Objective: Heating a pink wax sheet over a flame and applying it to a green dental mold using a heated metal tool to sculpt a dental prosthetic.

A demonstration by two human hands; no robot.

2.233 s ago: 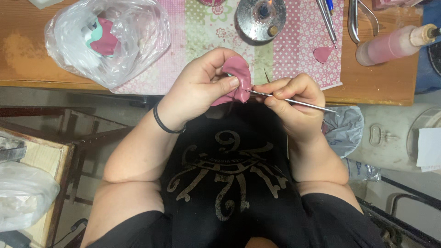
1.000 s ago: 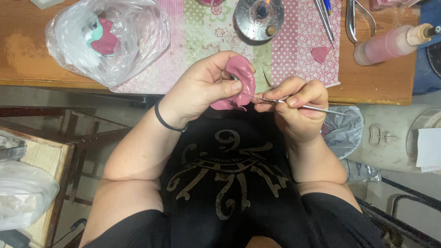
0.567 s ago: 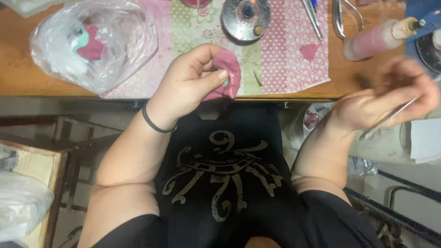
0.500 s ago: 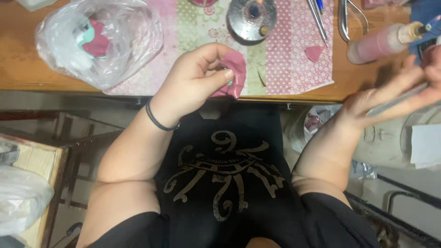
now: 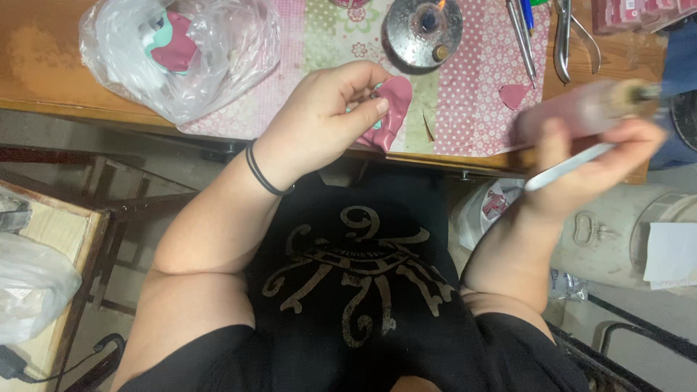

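Over the bench's near edge, left hand fingers pinch a soft pink petal-shaped piece; right hand grips a thin metal tool that could gouge it

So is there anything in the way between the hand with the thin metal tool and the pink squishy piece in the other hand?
Nothing visible. Open air lies between the right hand, holding a thin metal tool and blurred pink bottle, and the pink soft petal-shaped piece pinched in the left hand over the table edge.

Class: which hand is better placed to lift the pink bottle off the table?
Right. The right hand, holding a thin metal tool, is already at the pink bottle; the left hand holds the pink piece.
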